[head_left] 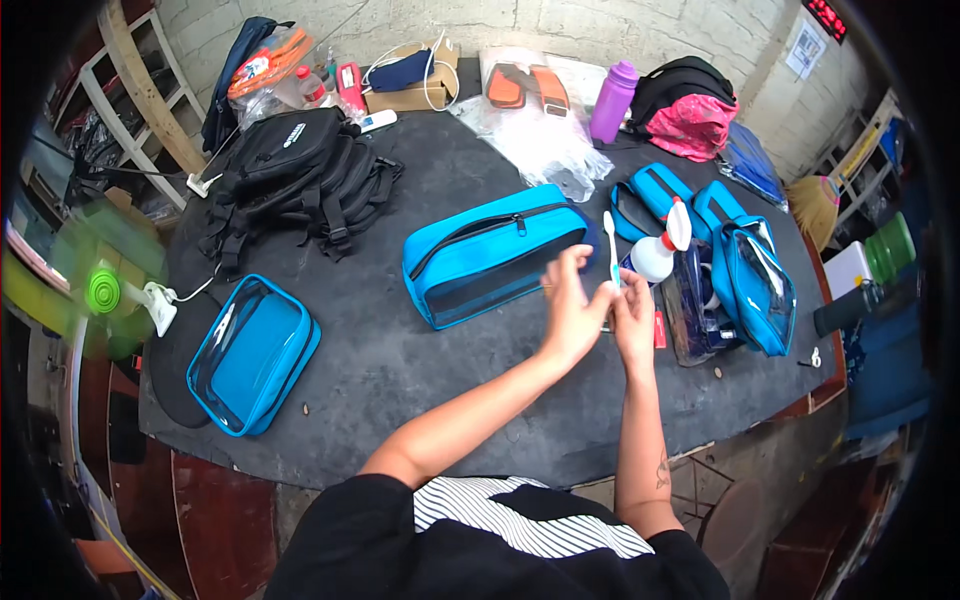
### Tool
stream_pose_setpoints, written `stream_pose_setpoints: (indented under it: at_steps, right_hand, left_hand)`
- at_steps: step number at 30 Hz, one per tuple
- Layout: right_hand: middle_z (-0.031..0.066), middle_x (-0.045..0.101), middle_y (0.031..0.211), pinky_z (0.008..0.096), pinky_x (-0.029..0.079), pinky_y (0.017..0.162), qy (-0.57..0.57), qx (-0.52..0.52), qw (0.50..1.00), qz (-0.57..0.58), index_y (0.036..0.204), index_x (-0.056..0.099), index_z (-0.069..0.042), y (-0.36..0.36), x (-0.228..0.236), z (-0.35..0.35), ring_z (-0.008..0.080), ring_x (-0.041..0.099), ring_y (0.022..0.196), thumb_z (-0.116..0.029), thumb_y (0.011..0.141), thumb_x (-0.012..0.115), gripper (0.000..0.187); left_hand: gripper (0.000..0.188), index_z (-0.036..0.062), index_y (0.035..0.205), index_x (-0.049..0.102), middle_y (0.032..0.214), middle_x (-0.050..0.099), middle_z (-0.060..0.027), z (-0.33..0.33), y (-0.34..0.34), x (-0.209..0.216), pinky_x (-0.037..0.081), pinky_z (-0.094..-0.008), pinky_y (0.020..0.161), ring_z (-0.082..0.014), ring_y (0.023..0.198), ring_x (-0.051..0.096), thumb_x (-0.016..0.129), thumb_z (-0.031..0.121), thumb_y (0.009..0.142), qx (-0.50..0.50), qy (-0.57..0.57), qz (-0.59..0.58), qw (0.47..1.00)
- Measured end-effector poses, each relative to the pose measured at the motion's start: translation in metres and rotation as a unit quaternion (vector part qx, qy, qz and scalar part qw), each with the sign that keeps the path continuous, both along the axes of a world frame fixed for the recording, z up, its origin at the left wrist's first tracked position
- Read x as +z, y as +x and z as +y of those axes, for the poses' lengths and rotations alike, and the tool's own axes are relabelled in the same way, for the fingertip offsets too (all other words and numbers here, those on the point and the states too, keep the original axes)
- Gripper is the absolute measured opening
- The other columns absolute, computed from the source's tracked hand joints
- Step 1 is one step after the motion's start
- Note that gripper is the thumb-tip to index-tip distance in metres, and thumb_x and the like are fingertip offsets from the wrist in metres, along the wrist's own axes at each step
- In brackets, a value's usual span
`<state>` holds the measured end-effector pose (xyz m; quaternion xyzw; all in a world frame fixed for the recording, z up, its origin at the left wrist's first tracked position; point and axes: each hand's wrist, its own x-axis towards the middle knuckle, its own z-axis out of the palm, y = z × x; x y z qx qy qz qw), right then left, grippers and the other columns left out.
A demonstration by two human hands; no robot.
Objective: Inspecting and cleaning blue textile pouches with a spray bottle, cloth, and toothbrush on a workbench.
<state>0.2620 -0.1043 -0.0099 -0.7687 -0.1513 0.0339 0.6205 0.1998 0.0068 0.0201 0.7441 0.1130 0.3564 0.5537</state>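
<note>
My right hand (633, 322) holds a white and blue toothbrush (610, 245) upright by its handle, bristles up. My left hand (570, 305) is raised beside it, fingers bent, touching the lower part of the handle. Just behind the hands lies a closed blue zip pouch (480, 255) on the dark round table (400, 360). To the right stands a white spray bottle (662, 250) with a red nozzle, next to a dark transparent pouch (690, 305) and several open blue pouches (755, 280).
A flat blue pouch with a clear front (253, 355) lies at the front left. A black backpack (295, 170) sits at the back left, a purple bottle (612, 100) and a black and pink bag (685, 105) at the back. A small green fan (105, 292) spins at the left edge.
</note>
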Motion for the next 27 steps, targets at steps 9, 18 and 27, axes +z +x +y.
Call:
stream_pose_setpoints:
  at_steps: [9,18,27]
  right_hand:
    - [0.0227,0.061,0.097,0.0451,0.047,0.077,-0.238,-0.096,0.938,-0.234,0.111,0.054,-0.003,0.04,-0.029,0.009,0.0404,0.06,0.089,-0.006,0.086,0.056,0.026]
    - [-0.0023,0.05,0.073,0.0184,0.034,0.053,-0.003,0.014,0.996,-0.092,0.12,0.053,-0.005,-0.036,0.063,0.027,0.0033,0.04,0.058,-0.007,0.096,0.044,0.026]
    - [0.0122,0.05,0.078,0.0336,0.042,0.061,-0.184,0.09,0.957,-0.205,0.117,0.06,-0.007,-0.113,0.099,0.053,0.0224,0.05,0.064,0.005,0.088,0.05,0.033]
  left_hand:
    - [0.022,0.0033,0.109,0.058,0.107,0.054,-0.0177,0.132,-0.093,0.047,0.038,-0.0445,0.092,-0.0363,0.102,0.049,0.052,0.011,0.089,0.107,0.239,0.094,0.96]
    - [0.036,0.0017,0.094,0.054,0.09,0.059,-0.0138,0.154,-0.085,0.065,0.045,-0.0385,0.081,-0.0288,0.09,0.058,0.074,0.004,0.064,0.003,0.098,0.224,0.97]
    - [0.058,-0.0038,0.121,0.055,0.108,0.065,-0.011,0.174,-0.062,0.037,0.048,-0.0258,0.083,-0.0143,0.088,0.064,0.066,-0.011,0.064,-0.18,-0.195,0.181,0.947]
